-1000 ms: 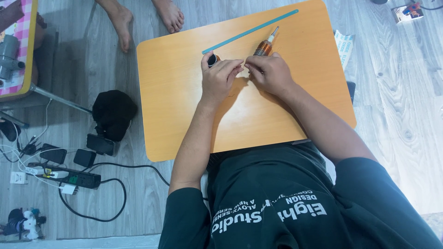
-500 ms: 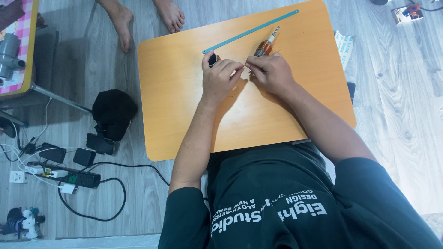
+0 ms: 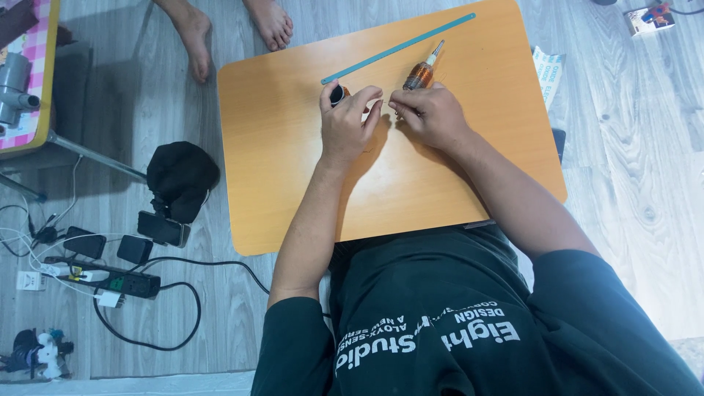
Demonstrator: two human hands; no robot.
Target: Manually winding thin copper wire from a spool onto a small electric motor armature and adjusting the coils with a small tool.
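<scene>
Orange table: a low orange wooden tabletop [image 3: 293,169] bears both hands, which meet at its far middle.
Change: against the picture a second ago, the pale slip that showed between the fingers is now hardly seen, and the hands sit slightly apart, so the fine pinching work goes on.
Left hand: the left hand [image 3: 348,125] is curled, fingertips pinched on something tiny; a small black round object [image 3: 337,94] lies touching it.
Right hand: the right hand [image 3: 433,114] is curled, fingertips closed; the copper-wound motor rotor with steel shaft [image 3: 422,72] lies just beyond it.
Teal strip: a long thin teal blade [image 3: 400,48] lies farther off.
Hidden: the pinched piece is too small to name.
</scene>
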